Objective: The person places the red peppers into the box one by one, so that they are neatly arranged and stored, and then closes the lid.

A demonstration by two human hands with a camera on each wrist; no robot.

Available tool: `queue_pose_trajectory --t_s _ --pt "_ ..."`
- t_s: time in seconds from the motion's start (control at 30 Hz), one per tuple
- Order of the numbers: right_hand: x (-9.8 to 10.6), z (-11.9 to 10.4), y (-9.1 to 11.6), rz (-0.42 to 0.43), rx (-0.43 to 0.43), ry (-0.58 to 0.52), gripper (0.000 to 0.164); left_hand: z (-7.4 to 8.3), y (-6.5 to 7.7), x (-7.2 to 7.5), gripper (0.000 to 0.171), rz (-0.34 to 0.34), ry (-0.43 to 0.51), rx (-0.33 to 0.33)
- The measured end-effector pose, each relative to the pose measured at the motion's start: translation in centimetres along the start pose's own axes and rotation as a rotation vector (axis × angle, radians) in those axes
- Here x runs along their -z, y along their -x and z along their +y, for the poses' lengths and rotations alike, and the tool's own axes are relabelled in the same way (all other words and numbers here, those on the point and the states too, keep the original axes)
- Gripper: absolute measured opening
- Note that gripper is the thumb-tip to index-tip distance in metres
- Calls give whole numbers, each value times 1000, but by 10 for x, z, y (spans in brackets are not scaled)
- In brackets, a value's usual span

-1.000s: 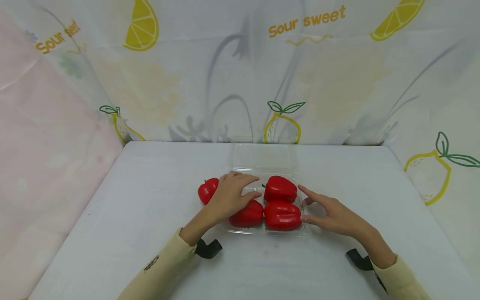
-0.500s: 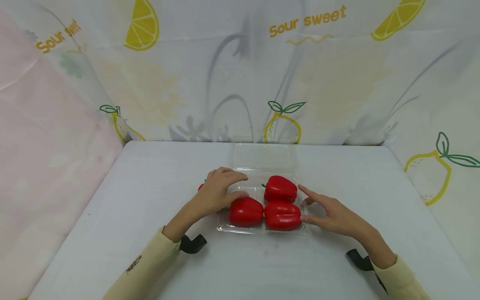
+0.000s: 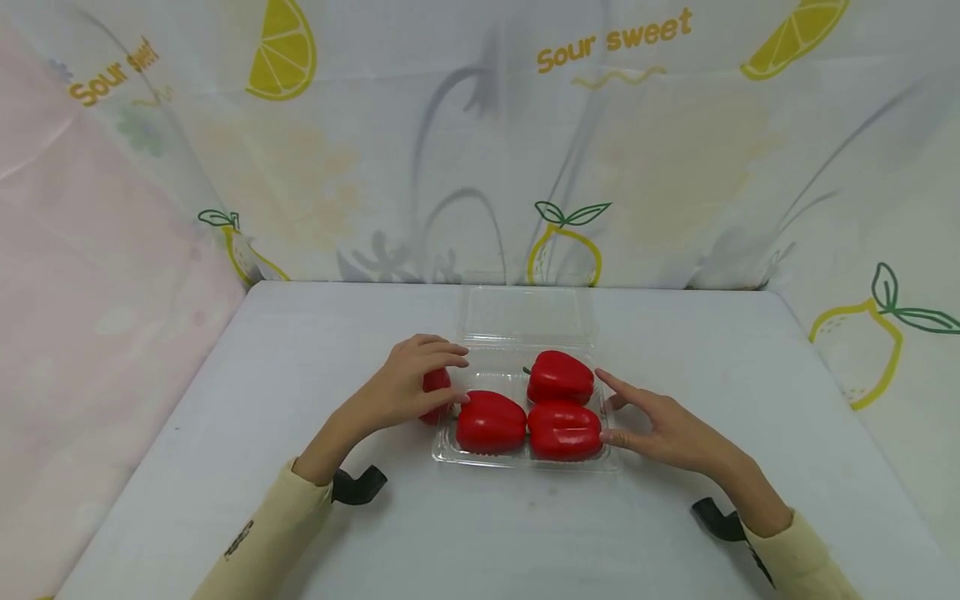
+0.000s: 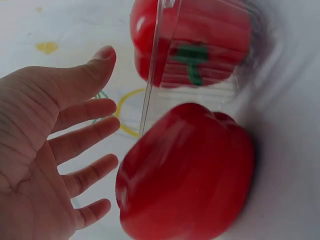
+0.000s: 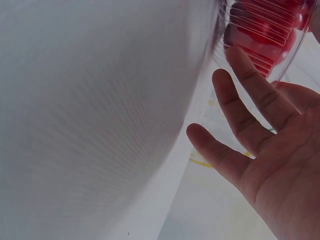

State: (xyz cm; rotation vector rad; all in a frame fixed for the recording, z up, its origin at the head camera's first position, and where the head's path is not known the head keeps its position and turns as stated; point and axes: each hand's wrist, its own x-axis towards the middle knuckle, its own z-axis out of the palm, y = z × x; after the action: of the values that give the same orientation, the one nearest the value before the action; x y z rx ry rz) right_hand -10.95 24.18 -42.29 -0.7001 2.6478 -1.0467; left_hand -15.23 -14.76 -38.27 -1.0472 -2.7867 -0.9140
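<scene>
A clear plastic clamshell box (image 3: 497,360) lies open with three red bell peppers inside: one at front left (image 3: 491,423), one at back right (image 3: 561,377) and one at front right (image 3: 566,433). Outside its left wall sits another bell pepper (image 4: 187,175), partly covered by my left hand (image 3: 405,379) in the head view. That hand hovers around this pepper, fingers extended and thumb apart; the left wrist view shows a gap between fingertips and pepper. At the box's right wall, my right hand (image 3: 667,429) has its fingers spread, index finger and thumb right at the rim.
The box's transparent lid (image 3: 527,315) is folded back toward the rear of the white table (image 3: 337,325). Lemon-patterned cloth (image 3: 660,167) hangs behind and at the sides. Black curved wrist mounts (image 3: 360,486) stick out from both sleeves.
My left hand has moved left from over the box to the bell pepper outside it, which now shows between thumb and fingers. The right hand has stayed put.
</scene>
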Motion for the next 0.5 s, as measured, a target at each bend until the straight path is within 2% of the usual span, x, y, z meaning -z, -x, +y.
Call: queue_pose_trajectory --t_s 0.23,0.5 --pt "0 0 1 4 -5 -7 83 -11 12 3 43 14 18 -3" --pt "0 -1 1 2 -3 -2 83 -18 21 5 48 12 38 51"
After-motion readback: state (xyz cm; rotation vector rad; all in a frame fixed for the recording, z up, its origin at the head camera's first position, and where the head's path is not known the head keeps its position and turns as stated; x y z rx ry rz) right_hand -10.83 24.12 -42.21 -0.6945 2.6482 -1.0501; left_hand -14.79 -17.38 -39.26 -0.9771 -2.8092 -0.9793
